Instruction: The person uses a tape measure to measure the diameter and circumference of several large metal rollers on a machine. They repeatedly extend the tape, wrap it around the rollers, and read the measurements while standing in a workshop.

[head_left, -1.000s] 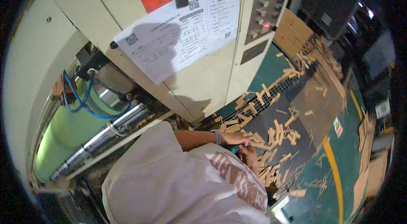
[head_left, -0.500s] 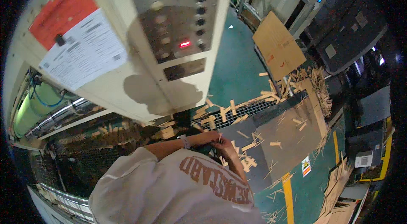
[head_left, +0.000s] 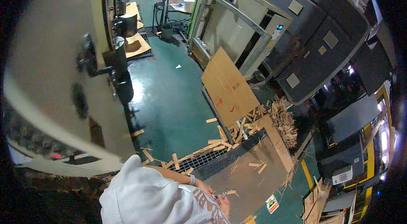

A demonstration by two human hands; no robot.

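Small dark object [head_left: 216, 197] is between the left hand [head_left: 204, 187] and the right hand [head_left: 223, 204], at six o'clock of the view. Both hands are close together, but I cannot tell whether their fingers are clamped on it. From them, a cardboard sheet [head_left: 229, 89] stands at twelve o'clock.

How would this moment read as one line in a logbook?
Left hand: close to right hand | Grip: too small to tell | Near: cardboard strips, floor grate | Beyond: large cardboard sheet
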